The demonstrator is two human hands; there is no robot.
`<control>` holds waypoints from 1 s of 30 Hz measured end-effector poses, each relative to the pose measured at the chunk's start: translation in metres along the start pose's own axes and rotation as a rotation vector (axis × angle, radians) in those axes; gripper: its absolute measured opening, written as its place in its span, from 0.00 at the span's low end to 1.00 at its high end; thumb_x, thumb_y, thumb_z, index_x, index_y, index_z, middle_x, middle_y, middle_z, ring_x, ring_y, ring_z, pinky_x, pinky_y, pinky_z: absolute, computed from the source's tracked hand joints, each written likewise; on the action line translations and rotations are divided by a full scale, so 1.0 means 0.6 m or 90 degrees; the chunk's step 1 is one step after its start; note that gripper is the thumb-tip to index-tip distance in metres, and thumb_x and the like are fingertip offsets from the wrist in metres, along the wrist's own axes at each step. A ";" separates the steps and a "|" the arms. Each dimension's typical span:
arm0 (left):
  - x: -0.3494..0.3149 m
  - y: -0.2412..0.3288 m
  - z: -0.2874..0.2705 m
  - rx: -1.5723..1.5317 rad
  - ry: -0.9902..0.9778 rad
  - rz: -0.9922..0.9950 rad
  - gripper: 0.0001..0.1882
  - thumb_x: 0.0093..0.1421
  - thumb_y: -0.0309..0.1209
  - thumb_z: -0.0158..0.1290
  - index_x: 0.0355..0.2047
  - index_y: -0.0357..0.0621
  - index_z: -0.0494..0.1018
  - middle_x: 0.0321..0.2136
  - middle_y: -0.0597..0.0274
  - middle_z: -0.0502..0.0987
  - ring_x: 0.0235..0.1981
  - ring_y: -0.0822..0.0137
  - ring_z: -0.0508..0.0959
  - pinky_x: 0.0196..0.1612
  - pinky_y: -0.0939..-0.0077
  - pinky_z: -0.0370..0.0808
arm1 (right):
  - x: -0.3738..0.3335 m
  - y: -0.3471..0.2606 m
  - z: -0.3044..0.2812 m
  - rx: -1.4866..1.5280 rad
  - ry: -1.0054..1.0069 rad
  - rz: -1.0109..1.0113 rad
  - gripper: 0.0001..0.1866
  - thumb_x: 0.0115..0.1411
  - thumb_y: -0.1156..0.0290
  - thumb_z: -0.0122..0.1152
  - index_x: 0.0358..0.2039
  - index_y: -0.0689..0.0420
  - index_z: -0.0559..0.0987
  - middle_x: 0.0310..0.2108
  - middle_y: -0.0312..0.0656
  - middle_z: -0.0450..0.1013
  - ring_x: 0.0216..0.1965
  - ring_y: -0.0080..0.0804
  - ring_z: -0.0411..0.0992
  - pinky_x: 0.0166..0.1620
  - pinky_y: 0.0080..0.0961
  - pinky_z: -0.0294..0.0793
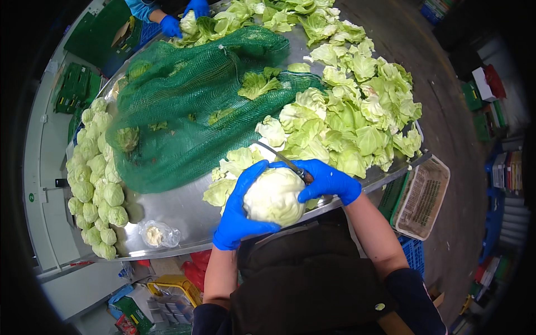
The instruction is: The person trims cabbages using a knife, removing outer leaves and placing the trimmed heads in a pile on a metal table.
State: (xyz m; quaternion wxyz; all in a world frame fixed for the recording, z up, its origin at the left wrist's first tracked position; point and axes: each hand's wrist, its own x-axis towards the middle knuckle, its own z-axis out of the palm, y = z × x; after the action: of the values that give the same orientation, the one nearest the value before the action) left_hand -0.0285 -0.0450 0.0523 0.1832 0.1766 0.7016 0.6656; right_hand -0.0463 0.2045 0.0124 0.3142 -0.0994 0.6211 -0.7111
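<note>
A pale, round cabbage [274, 196] is held up over the near edge of the metal table [190, 215]. My left hand [237, 215], in a blue glove, wraps round its left side and underside. My right hand [329, 183], gloved alike, grips the dark handle of a knife [287, 162] while its thumb presses on the cabbage's right side. The knife's blade points up and to the left, beyond the cabbage. Loose cabbage leaves [346, 120] lie heaped just past my hands, and a green mesh sack [184, 123] spreads over the table's middle.
Stacked whole cabbages [97, 178] line the table's left end. Near the front edge sits a clear plastic bag [159, 233] with pale contents. Across the table are a co-worker's blue-gloved hands [184, 19] at another cabbage. A pale plastic crate [421, 196] stands off the right corner.
</note>
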 end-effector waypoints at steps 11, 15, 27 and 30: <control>0.023 -0.139 0.070 0.459 0.306 -0.070 0.56 0.34 0.38 0.73 0.62 0.38 0.54 0.56 0.46 0.62 0.56 0.46 0.63 0.58 0.57 0.63 | -0.026 0.077 0.106 -0.697 0.359 -0.018 0.36 0.64 0.49 0.48 0.65 0.57 0.57 0.21 0.46 0.73 0.17 0.40 0.72 0.19 0.35 0.69; 0.027 -0.147 0.070 0.498 0.326 -0.040 0.57 0.33 0.38 0.73 0.62 0.39 0.55 0.55 0.46 0.63 0.55 0.47 0.65 0.57 0.58 0.64 | -0.032 0.056 0.112 -0.721 0.307 0.026 0.34 0.65 0.52 0.48 0.65 0.58 0.56 0.20 0.46 0.72 0.16 0.39 0.72 0.18 0.34 0.68; -0.003 -0.135 0.098 0.488 0.305 -0.035 0.57 0.35 0.39 0.73 0.62 0.36 0.53 0.57 0.44 0.61 0.57 0.46 0.62 0.59 0.57 0.61 | 0.027 0.071 0.008 -0.497 0.363 0.116 0.25 0.67 0.48 0.39 0.40 0.55 0.78 0.33 0.53 0.76 0.36 0.53 0.75 0.41 0.44 0.72; -0.006 -0.136 0.089 0.461 0.313 -0.027 0.57 0.36 0.38 0.73 0.62 0.35 0.52 0.57 0.42 0.61 0.57 0.45 0.62 0.59 0.56 0.61 | 0.021 0.082 0.027 -0.543 0.352 -0.035 0.26 0.66 0.48 0.42 0.49 0.57 0.74 0.25 0.53 0.75 0.27 0.50 0.75 0.30 0.44 0.72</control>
State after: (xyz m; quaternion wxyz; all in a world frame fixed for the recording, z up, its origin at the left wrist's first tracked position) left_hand 0.0005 -0.0045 -0.0315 -0.0494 0.0513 0.9160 0.3948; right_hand -0.0318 0.1824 -0.0342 0.0505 -0.0433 0.9132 -0.4020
